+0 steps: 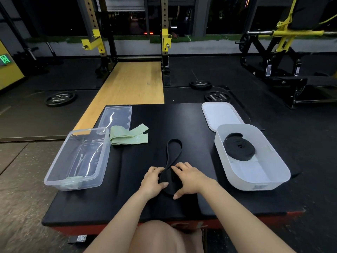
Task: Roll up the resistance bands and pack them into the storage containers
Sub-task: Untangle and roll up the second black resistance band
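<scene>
On the black mat (pixel 145 203), both hands' (pixel 155 179) (pixel 189 178) grip seemingly pinches the black band (pixel 173 152)

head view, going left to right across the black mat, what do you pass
clear container → green band → black band being rolled by the left hand and right hand → white container with a rolled black band inside

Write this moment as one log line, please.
step: rolling black band | left hand, right hand: both grip it | white container: one rolled band | green band: unrolled
</scene>
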`<control>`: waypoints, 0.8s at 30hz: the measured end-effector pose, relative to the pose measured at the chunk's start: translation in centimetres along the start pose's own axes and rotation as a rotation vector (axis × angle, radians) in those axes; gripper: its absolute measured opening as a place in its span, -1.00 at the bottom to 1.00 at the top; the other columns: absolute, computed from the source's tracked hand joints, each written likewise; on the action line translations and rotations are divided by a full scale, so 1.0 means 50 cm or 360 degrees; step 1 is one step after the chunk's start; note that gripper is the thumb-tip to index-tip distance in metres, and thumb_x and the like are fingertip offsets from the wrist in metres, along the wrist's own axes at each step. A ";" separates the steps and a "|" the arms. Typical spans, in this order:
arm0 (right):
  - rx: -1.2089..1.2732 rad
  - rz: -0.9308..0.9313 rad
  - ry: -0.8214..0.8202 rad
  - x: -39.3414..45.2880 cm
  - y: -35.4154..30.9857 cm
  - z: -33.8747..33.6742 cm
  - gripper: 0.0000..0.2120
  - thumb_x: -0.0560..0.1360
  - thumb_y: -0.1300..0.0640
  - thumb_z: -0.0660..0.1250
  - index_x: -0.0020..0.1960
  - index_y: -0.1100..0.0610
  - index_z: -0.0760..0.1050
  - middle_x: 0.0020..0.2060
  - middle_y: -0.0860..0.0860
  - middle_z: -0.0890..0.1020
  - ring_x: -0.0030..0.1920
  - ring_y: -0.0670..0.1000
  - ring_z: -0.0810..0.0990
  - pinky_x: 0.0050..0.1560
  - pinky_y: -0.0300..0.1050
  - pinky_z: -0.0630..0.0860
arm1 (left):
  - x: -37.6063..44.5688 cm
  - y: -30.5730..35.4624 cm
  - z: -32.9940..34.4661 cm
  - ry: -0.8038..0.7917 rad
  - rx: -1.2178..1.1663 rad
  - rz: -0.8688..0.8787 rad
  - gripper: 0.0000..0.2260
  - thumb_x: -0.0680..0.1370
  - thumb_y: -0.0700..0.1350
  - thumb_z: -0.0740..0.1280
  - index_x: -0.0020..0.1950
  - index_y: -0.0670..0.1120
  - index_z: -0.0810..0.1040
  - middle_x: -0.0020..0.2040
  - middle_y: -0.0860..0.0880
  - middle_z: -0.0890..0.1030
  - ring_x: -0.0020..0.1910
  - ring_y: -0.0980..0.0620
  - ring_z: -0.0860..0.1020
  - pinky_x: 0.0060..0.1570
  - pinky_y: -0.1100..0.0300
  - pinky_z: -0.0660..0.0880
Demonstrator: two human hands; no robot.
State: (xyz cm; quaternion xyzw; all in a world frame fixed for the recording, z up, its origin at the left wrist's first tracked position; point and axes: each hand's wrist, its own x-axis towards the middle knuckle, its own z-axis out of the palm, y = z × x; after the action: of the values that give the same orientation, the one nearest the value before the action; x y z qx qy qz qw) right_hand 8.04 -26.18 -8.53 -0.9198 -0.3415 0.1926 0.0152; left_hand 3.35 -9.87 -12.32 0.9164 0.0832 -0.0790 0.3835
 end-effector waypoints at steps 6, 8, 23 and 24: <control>0.0156 0.0510 0.0339 -0.032 -0.044 0.049 0.09 0.25 -0.49 0.28 0.49 0.21 0.08 0.37 0.05 0.24 0.37 0.08 0.21 0.31 -0.03 0.30 | 0.001 0.000 0.004 0.0002 0.0008 -0.0042 -0.48 0.51 -0.11 0.38 0.43 -0.03 0.30 0.30 0.02 0.32 0.21 0.03 0.42 0.29 0.08 0.39; 0.0211 0.0584 0.0427 -0.026 -0.064 0.056 0.07 0.25 -0.51 0.25 0.46 0.23 0.13 0.34 0.05 0.27 0.35 0.07 0.24 0.29 -0.05 0.31 | 0.000 0.000 0.005 0.0003 0.0013 -0.0051 -0.49 0.51 -0.12 0.38 0.43 -0.03 0.30 0.31 0.01 0.32 0.22 0.02 0.42 0.28 0.07 0.39; 0.0182 0.0269 0.0379 -0.012 -0.030 0.044 -0.04 0.33 -0.39 0.30 0.47 0.21 0.12 0.32 0.05 0.27 0.31 0.07 0.23 0.34 -0.06 0.27 | 0.006 0.007 -0.004 -0.0027 0.0421 0.0063 -0.52 0.62 0.05 0.15 0.52 -0.02 0.17 0.30 0.05 0.30 0.23 0.05 0.40 0.30 0.13 0.30; 0.0165 0.0238 0.0348 -0.012 -0.026 0.040 -0.03 0.33 -0.38 0.31 0.48 0.21 0.11 0.32 0.05 0.26 0.31 0.07 0.22 0.34 -0.05 0.27 | 0.008 0.009 -0.004 -0.0027 0.0466 0.0067 -0.52 0.63 0.05 0.13 0.52 -0.03 0.15 0.31 0.04 0.29 0.24 0.05 0.39 0.29 0.15 0.30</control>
State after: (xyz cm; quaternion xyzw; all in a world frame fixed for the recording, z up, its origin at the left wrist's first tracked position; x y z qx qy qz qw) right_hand 6.12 -25.78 -9.97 -0.9562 -0.2578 0.1093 0.0855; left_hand 3.85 -10.02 -11.97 0.9633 0.0483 -0.0901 0.2482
